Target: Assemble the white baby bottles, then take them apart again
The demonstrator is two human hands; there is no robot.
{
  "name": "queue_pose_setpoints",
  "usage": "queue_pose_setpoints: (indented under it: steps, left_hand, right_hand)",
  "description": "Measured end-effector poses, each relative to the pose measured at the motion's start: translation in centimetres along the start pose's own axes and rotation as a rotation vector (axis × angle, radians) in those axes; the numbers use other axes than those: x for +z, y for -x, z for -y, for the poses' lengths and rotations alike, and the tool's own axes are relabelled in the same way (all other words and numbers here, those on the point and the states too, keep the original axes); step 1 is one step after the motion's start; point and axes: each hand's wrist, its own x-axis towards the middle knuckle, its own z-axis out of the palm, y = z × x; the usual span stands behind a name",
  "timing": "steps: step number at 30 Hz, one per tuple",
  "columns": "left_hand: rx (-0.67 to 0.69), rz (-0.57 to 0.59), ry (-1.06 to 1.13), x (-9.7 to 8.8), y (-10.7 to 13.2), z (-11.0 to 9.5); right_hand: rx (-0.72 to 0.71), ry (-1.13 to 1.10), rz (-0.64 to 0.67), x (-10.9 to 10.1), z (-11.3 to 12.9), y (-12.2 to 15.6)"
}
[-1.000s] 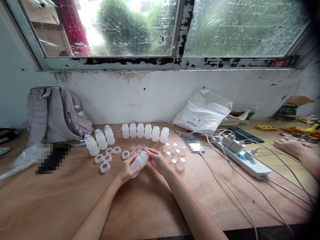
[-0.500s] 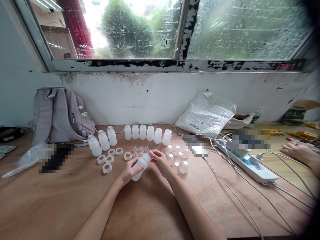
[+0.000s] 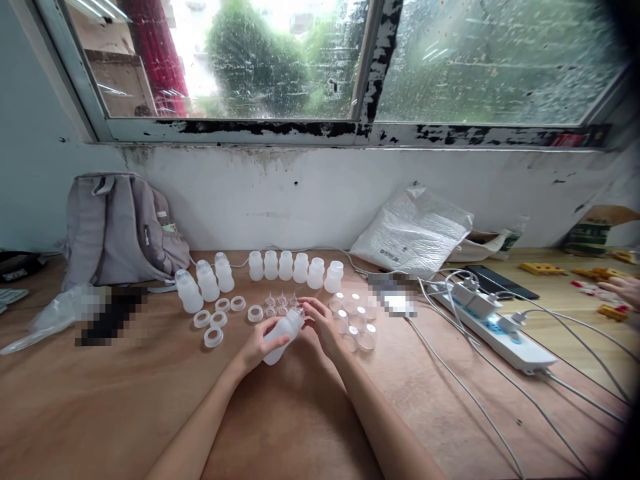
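My left hand (image 3: 256,345) is wrapped round the body of a frosted white baby bottle (image 3: 281,339), which leans with its top up and to the right. At that top, the fingers of my right hand (image 3: 321,327) close round the collar and clear teat; its fingertips partly hide them. Just behind the bottle stand several clear teats (image 3: 271,305). White collar rings (image 3: 213,337) lie to the left of my left hand. Several clear caps (image 3: 367,338) are grouped beside my right hand.
Capped bottles (image 3: 189,293) stand back left, and a row of uncapped bottles (image 3: 285,265) lines the back. A grey backpack (image 3: 113,227) sits behind left. A power strip (image 3: 525,350) with cables lies right. A co-worker's hand (image 3: 625,288) is at the far right edge.
The fingers of my right hand have shifted slightly round the bottle's top, and the bottle has tilted a little. At far right, the co-worker's hand has moved away toward the edge.
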Motion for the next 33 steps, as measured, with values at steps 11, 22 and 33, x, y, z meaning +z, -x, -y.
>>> queue_pose_setpoints:
  steps: [11,22,33]
  left_hand:
    - [-0.012,-0.174,-0.210,0.4,-0.2,0.6]
    - [0.163,-0.421,-0.602,0.4,0.3,0.9]
    - [-0.369,0.154,0.638,1.1,0.7,-1.0]
  right_hand:
    - [0.103,-0.074,0.102,0.3,-0.5,-0.2]
    - [0.095,-0.033,0.074,0.5,-0.8,0.0]
    - [0.211,-0.247,0.336,1.5,0.7,1.3]
